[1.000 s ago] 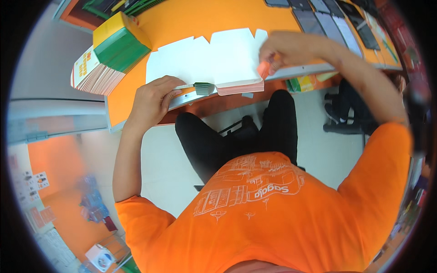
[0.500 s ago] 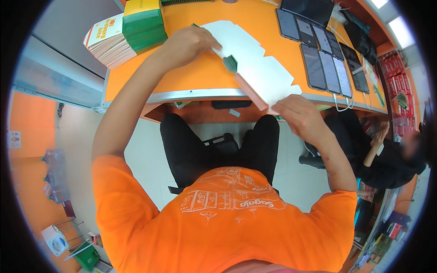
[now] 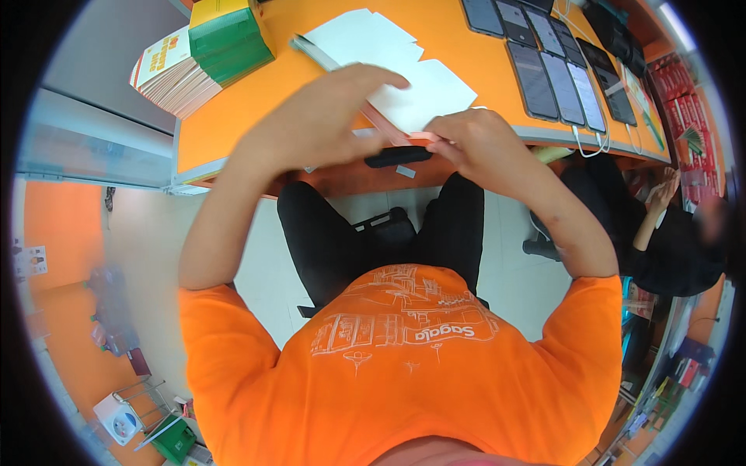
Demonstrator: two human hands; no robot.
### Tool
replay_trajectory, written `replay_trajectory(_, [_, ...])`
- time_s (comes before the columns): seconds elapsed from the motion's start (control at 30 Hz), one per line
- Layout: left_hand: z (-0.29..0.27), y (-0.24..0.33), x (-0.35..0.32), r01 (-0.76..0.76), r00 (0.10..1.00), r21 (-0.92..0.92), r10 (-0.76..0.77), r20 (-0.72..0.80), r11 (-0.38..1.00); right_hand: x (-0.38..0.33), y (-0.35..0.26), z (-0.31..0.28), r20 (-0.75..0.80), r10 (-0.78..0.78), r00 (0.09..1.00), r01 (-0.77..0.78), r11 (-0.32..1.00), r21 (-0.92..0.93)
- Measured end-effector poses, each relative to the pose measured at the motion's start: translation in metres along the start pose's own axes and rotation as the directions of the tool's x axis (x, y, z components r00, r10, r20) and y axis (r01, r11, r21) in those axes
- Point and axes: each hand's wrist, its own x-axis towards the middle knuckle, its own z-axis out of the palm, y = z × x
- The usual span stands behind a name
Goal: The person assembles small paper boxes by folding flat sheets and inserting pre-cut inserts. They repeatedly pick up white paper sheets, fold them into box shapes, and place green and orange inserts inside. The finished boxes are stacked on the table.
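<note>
Pinching was done by the right hand [image 3: 475, 138] at the near corner of a stack of flat white card [image 3: 431, 92], thumb and fingers closed on its reddish edge. The left hand [image 3: 318, 115] was held open and blurred over the stack's left side, fingers and thumb spread; whether the card was touched could not be told. The stack was laid slantwise on the orange table [image 3: 460, 53], its near corner at the front edge. Should that single pinch be loosened, sheets might be fanned or tipped off, it was judged; if swung right, the phones [image 3: 533, 81] might be nudged.
</note>
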Motion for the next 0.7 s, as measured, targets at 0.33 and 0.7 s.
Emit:
replay_trajectory(0.33, [0.07, -0.001, -0.044, -0.127, 0.987, 0.26, 0.148, -0.062, 0.957, -0.006, 0.0, 0.048, -0.209, -0.035, 0.977, 0.072, 0.982, 0.174])
replay_trajectory(0.7, [0.077, -0.029, -0.07, -0.21, 0.929, 0.123, 0.237, -0.283, 0.97, -0.005, 0.015, 0.027, -0.042, -0.349, 0.936, 0.325, 0.904, -0.276])
